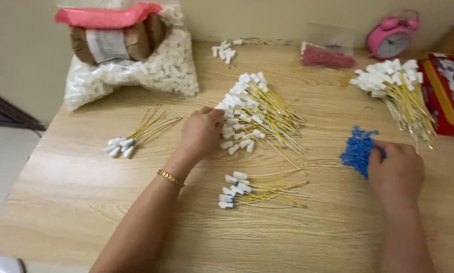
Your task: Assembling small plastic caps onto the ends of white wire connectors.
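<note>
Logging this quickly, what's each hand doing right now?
Left hand: curled on the big pile of yellow wires; grip hidden.
Right hand: fingers in the blue bead pile; grip hidden.

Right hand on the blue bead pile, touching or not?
Touching. The head view shows the right hand with its fingers resting on the edge of the blue bead pile, no gap visible.

Left hand (200, 132) palm-down with fingers curled, right hand (396, 169) likewise, both forearms outstretched.
</note>
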